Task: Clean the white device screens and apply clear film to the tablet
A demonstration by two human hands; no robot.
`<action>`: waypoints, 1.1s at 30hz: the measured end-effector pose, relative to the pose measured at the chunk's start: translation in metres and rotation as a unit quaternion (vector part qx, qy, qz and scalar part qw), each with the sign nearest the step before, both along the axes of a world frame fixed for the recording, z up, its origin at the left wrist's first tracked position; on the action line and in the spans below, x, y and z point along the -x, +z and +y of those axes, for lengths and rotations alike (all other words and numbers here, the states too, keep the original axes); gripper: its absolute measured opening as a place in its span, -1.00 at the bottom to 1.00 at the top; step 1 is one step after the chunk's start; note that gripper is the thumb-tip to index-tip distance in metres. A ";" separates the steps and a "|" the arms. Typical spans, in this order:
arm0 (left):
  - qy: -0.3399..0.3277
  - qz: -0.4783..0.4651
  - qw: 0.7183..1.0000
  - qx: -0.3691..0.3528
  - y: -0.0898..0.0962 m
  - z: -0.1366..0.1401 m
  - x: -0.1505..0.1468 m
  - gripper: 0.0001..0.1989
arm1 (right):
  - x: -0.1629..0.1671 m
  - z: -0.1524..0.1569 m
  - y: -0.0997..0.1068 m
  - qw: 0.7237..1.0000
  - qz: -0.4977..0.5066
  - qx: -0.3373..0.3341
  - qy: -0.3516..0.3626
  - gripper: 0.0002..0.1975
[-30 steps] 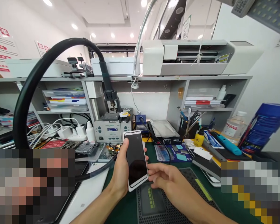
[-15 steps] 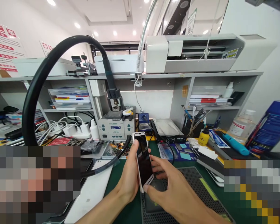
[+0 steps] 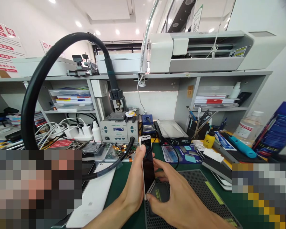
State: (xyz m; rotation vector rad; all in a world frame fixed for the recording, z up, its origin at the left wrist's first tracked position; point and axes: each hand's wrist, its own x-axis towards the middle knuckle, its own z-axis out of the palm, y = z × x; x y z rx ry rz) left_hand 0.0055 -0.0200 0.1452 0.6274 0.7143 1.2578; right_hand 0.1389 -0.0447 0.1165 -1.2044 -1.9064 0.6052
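A white-framed smartphone (image 3: 148,168) with a dark screen stands tilted upright in front of me. My left hand (image 3: 134,178) is wrapped round its left side, the thumb along the upper edge and the fingers mostly hidden behind. From the right, my right hand (image 3: 178,190) curves about the lower part, its thumb at the bottom corner and its fingertips at the right edge, partly hidden. Below the phone lies a black perforated mat (image 3: 193,187) with a dark, flat raised area (image 3: 160,194).
A black hose (image 3: 26,105) arches on the left, its lower end crossing a white tablet-like slab (image 3: 92,197). Behind are a grey control unit (image 3: 119,130), a parts tray (image 3: 121,151) and a flat-topped heater-like plate (image 3: 173,128). Tools and a yellow bottle (image 3: 208,140) crowd the right.
The smartphone has turned so that its screen looks narrower, and it has shifted slightly right. Both hands have kept nearly the same hold.
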 end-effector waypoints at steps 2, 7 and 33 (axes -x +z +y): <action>-0.004 0.000 1.000 0.001 -0.002 0.001 0.000 -0.51 | 0.000 0.000 -0.001 1.000 -0.001 -0.002 0.003 -0.26; -0.002 0.006 1.000 0.007 -0.004 0.002 0.001 -0.54 | 0.001 0.001 -0.001 1.000 -0.005 -0.008 0.007 -0.27; 0.016 0.027 0.999 0.012 0.004 -0.001 -0.002 -0.62 | 0.003 -0.003 0.003 0.998 -0.057 0.004 0.008 -0.28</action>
